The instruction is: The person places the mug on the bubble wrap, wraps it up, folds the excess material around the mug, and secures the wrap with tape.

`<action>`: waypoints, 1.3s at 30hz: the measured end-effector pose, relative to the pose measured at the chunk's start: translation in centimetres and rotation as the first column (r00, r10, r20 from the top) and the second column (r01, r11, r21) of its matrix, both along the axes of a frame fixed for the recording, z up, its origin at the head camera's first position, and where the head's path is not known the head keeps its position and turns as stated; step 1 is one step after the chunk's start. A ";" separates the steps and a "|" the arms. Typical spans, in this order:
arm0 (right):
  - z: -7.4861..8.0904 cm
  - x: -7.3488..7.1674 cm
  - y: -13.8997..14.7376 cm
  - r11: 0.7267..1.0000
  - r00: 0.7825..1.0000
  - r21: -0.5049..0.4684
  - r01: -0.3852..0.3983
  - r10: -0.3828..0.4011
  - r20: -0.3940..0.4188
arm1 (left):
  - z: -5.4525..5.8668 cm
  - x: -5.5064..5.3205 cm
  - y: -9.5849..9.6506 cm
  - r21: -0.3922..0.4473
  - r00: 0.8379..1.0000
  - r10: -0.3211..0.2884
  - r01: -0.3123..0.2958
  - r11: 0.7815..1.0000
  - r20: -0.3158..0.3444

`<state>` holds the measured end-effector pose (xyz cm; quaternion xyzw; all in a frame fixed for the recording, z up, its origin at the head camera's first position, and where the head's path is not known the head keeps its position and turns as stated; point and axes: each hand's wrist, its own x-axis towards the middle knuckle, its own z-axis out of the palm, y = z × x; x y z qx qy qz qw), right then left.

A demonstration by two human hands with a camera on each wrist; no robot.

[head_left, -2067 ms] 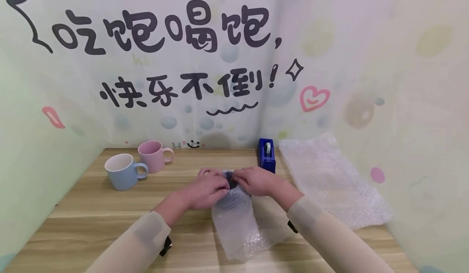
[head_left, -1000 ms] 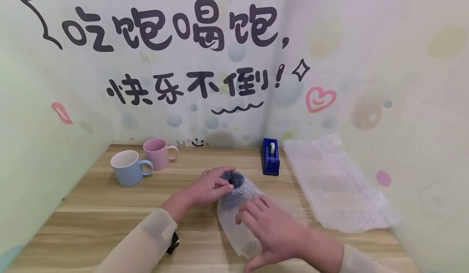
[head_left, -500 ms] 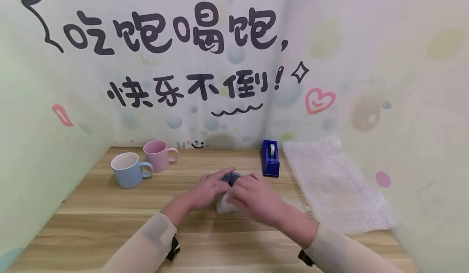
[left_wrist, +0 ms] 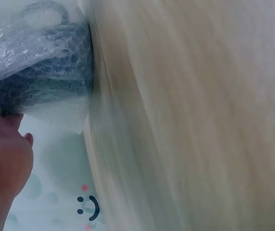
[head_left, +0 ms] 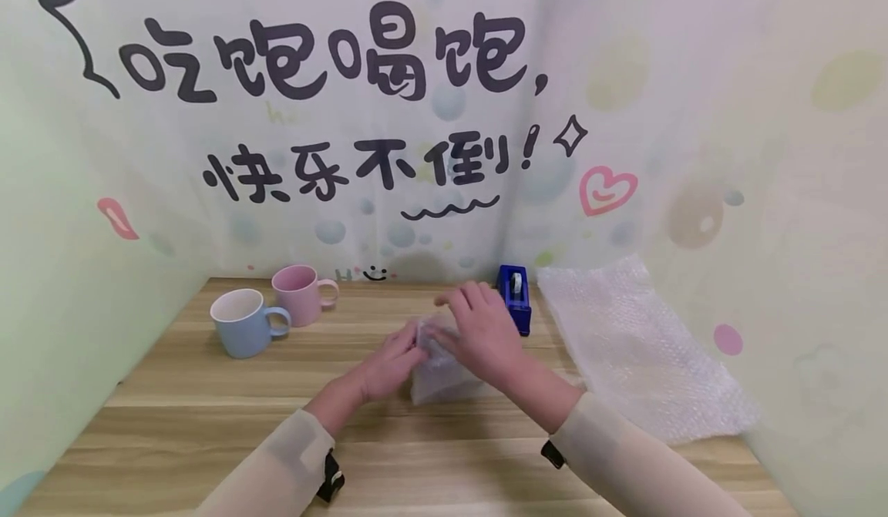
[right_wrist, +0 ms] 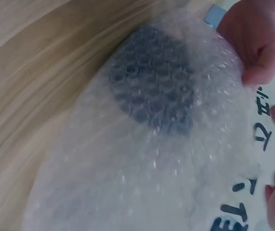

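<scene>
A dark mug [left_wrist: 43,86] stands wrapped in clear bubble wrap [head_left: 440,374] near the middle of the table. Its handle shows through the film in the left wrist view. My left hand [head_left: 388,368] holds the wrapped mug from the left, with the fingers at its rim in the left wrist view. Over the top right of the bundle is my right hand [head_left: 483,336], its fingers raised and loosely bent. In the right wrist view those fingers stand apart from the film. Wrap covers the mug's mouth in the head view.
A blue mug [head_left: 239,328] and a pink mug [head_left: 297,297] stand at the back left of the wooden table [head_left: 277,409]. A blue tape dispenser [head_left: 513,301] is behind my right hand. Another bubble wrap sheet [head_left: 638,355] lies flat at the right.
My right hand has brought the loose bubble wrap from the near side up over the mug's mouth and moved back and upward. My left hand has stayed at the mug's left side.
</scene>
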<state>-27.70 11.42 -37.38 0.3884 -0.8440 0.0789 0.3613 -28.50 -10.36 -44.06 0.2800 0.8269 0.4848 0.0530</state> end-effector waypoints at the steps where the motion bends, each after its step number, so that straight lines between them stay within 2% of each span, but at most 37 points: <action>1: 0.1 0.3 0.4 1.000 1.000 0.009 0.008 -0.008 -0.021 | 0.0 0.0 0.1 0.029 1.000 0.014 -0.015 0.999 0.013; 3: 0.0 0.8 1.3 0.998 1.000 0.063 0.012 -0.011 -0.023 | 0.0 0.0 0.3 0.097 0.999 0.017 -0.020 0.995 0.032; 6: -0.7 1.4 2.6 0.976 0.995 0.217 0.005 -0.026 0.094 | 0.0 -0.1 0.3 0.137 0.999 0.040 -0.044 0.990 0.037; 7: -1.0 1.4 3.0 0.964 0.988 0.266 0.005 -0.045 0.145 | 0.0 -0.1 0.3 0.130 0.998 0.047 -0.051 0.990 0.030; 10: -2.1 1.2 3.7 0.933 0.963 0.359 0.006 -0.102 0.251 | 0.0 0.0 0.2 0.025 0.995 0.058 -0.057 0.998 -0.078; 11: -2.4 1.1 3.8 0.929 0.958 0.369 0.000 -0.106 0.268 | 0.1 0.0 0.2 -0.017 0.991 0.060 -0.063 0.998 -0.123; 13: -2.8 0.8 3.9 0.926 0.954 0.376 -0.019 -0.095 0.283 | 0.2 0.0 0.2 -0.114 0.971 0.066 -0.094 0.989 -0.231; 15: -2.8 0.5 3.9 0.922 0.954 0.383 -0.047 -0.072 0.291 | 0.5 0.1 0.2 -0.202 0.944 0.066 -0.137 0.970 -0.323; 18: -2.7 -0.1 3.6 0.914 0.944 0.393 -0.104 -0.033 0.327 | 0.9 0.0 0.5 -0.306 0.912 0.052 -0.189 0.933 -0.406; 20: -2.6 -0.5 3.3 0.907 0.935 0.395 -0.148 -0.002 0.355 | 1.0 -0.1 0.8 -0.347 0.903 0.032 -0.197 0.917 -0.428; 22: -2.6 -0.9 3.0 0.902 0.922 0.392 -0.183 0.019 0.387 | 0.9 -0.4 1.0 -0.361 0.899 0.016 -0.192 0.913 -0.438; 26: -2.4 -1.4 2.5 0.894 0.898 0.391 -0.217 0.026 0.439 | 0.5 -0.5 1.0 -0.310 0.888 0.017 -0.179 0.934 -0.460; 28: -2.3 -1.5 2.3 0.891 0.892 0.396 -0.221 0.020 0.452 | 0.3 -0.2 0.8 -0.258 0.858 0.028 -0.185 0.948 -0.514; 29: -2.2 -1.5 2.3 0.890 0.889 0.398 -0.222 0.017 0.458 | 0.2 0.0 0.7 -0.229 0.833 0.035 -0.192 0.954 -0.553; 30: -2.2 -1.5 2.2 0.889 0.887 0.400 -0.222 0.013 0.462 | 0.2 0.2 0.6 -0.198 0.801 0.039 -0.194 0.961 -0.597; 33: -2.2 -1.5 2.2 0.890 0.885 0.400 -0.220 0.010 0.465 | 0.4 0.8 0.3 -0.144 0.689 0.007 -0.162 0.976 -0.725; 35: -2.2 -1.5 2.2 0.892 0.885 0.395 -0.218 0.009 0.466 | 0.6 1.1 0.3 -0.145 0.633 -0.033 -0.126 0.981 -0.773; 36: -2.2 -1.5 2.2 0.894 0.885 0.392 -0.217 0.010 0.466 | 0.8 1.2 0.3 -0.157 0.618 -0.059 -0.106 0.982 -0.784; 37: -2.2 -1.5 2.3 0.895 0.885 0.390 -0.217 0.012 0.465 | 1.0 1.3 0.2 -0.176 0.609 -0.084 -0.093 0.980 -0.789; 38: -2.3 -1.6 2.3 0.896 0.885 0.388 -0.217 0.013 0.466 | 1.1 1.3 0.2 -0.196 0.608 -0.101 -0.091 0.976 -0.787; 39: -2.4 -1.5 2.4 0.897 0.884 0.386 -0.216 0.012 0.467 | 1.2 1.4 0.2 -0.216 0.613 -0.117 -0.089 0.972 -0.781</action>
